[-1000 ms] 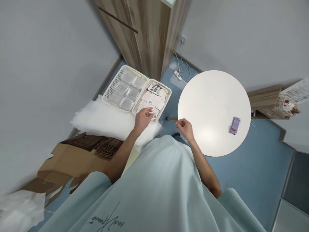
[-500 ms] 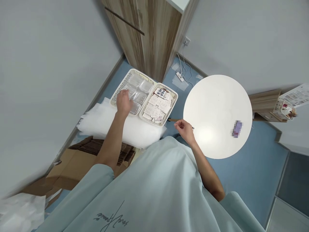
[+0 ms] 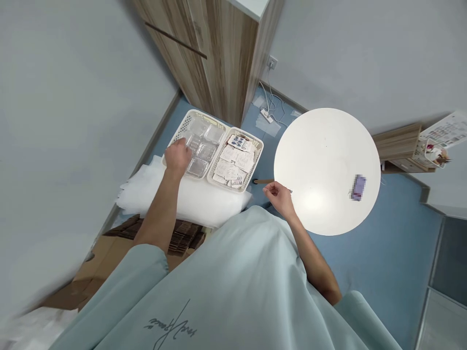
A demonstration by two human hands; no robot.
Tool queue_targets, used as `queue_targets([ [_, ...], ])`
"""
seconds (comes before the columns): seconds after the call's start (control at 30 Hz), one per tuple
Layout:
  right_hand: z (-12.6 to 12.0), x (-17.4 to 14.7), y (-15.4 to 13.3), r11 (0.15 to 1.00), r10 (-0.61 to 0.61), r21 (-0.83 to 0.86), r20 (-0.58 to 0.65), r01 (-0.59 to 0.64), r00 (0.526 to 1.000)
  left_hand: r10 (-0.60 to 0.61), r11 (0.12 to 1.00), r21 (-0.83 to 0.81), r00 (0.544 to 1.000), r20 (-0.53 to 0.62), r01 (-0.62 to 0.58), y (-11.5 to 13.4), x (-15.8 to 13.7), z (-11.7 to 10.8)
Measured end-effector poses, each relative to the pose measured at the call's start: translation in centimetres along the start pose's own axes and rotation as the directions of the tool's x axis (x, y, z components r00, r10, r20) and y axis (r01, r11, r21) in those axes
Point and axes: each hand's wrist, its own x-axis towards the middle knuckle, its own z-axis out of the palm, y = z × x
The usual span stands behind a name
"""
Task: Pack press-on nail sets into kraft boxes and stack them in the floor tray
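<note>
My left hand (image 3: 178, 157) is over the left side of a white perforated basket (image 3: 188, 117), its fingers curled closed. What they hold, if anything, is hidden. Several clear plastic boxes (image 3: 199, 166) lie in that basket, beside the hand. My right hand (image 3: 279, 197) hovers by the near left edge of a round white table (image 3: 324, 146), thumb and fingers drawn together in a pinch. No object shows clearly between them. Just behind its knuckles, a small dark thing shows at the table edge. A second basket (image 3: 260, 146) holds printed cards and papers (image 3: 233, 160).
Both baskets rest on a stack of white sheeting (image 3: 146, 187). A cardboard box (image 3: 105, 255) stands below it at left. A wood-grain cabinet (image 3: 219, 53) rises behind. On the floor lies a power strip (image 3: 266, 115) with cables. A blurred-out purple object (image 3: 358, 187) lies on the table.
My left hand has shifted to the left over the basket, its fingers more curled, uncovering more of the clear boxes. The right hand stays about where it was. The view has tilted slightly.
</note>
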Motion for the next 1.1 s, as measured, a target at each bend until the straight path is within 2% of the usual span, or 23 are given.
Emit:
queue_targets([
  [0.13,-0.4,-0.4,0.4,1.0,-0.019,0.02,0.001,0.019,1.0,-0.055,0.996,-0.08,0.99,-0.13,0.044,0.7,-0.9,-1.0],
  [0.23,-0.9,-0.7,0.8,0.997,-0.049,0.056,-0.004,0.049,0.999,-0.114,0.954,-0.295,0.966,-0.232,0.042,2.6,-2.5,-1.9],
  [0.3,-1.5,-0.9,1.0,0.994,-0.074,0.08,-0.01,0.075,0.997,-0.173,0.869,-0.494,0.953,-0.248,0.029,5.0,-4.1,-2.2],
  [0.37,-2.2,-1.1,1.3,0.989,-0.108,0.097,-0.021,0.11,0.994,-0.204,0.728,-0.686,0.957,-0.206,0.008,8.1,-6.2,-2.1],
  [0.43,-3.1,-1.2,1.5,0.984,-0.148,0.091,-0.047,0.152,0.988,-0.171,0.574,-0.818,0.977,-0.129,-0.007,11.5,-8.7,-1.6],
  [0.5,-4.2,-1.4,1.8,0.976,-0.207,0.054,-0.094,0.213,0.974,-0.123,0.436,-0.9,0.992,-0.028,0.028,14.9,-11.3,-0.8],
  [0.6,-6.3,-1.7,2.6,0.931,-0.366,-0.069,-0.184,0.36,0.912,-0.024,0.335,-0.935,0.993,0.112,0.114,19.7,-15.3,0.7],
  [0.67,-7.8,-2.0,3.5,0.88,-0.469,-0.192,-0.211,0.434,0.858,0.047,0.314,-0.935,0.98,0.191,0.167,22.5,-17.6,1.7],
  [0.73,-9.2,-2.2,4.8,0.842,-0.516,-0.304,-0.205,0.447,0.832,0.112,0.315,-0.927,0.962,0.25,0.204,25.0,-19.7,2.7],
  [0.87,-11.7,-3.0,8.1,0.829,-0.512,-0.37,-0.199,0.42,0.836,0.176,0.355,-0.901,0.929,0.327,0.25,29.3,-22.9,4.5],
  [1.1,-15.3,-5.3,13.2,0.901,-0.412,-0.264,-0.279,0.343,0.868,0.25,0.452,-0.842,0.864,0.438,0.296,34.6,-26.3,6.7],
])
